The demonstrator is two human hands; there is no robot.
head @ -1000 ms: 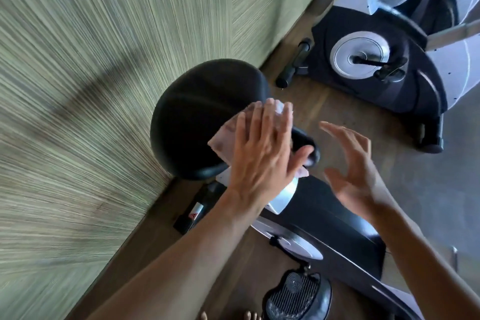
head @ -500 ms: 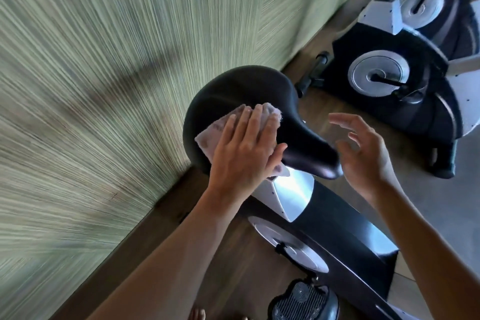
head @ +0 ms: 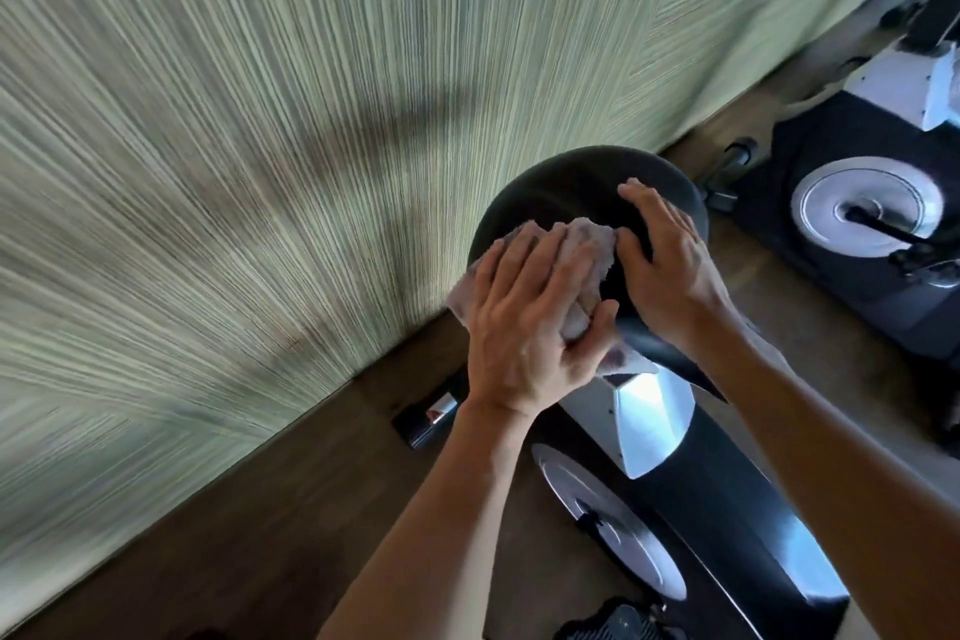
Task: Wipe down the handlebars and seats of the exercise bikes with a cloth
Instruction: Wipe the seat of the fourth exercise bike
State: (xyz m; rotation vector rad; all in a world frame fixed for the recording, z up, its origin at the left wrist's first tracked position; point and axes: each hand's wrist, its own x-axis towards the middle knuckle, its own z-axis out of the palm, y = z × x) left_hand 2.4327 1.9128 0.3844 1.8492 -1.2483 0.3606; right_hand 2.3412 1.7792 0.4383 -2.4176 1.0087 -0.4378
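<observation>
We are in the step of wiping the seat (head: 566, 187) of the near bike. Our left hand (head: 530, 322) presses the pale cloth (head: 737, 250) on the seat, its fingers curled a little over the bunched cloth and the thumb closing on it from the right side. Just beside this grip, our right hand (head: 670, 270) rests flat on the seat with fingers spread, probably to steady it (it holds nothing). The next move, we judge, calls for sliding the cloth toward the far rim, beyond the fingertips. A second bike (head: 852, 234) stands well apart, not yet wiped.
</observation>
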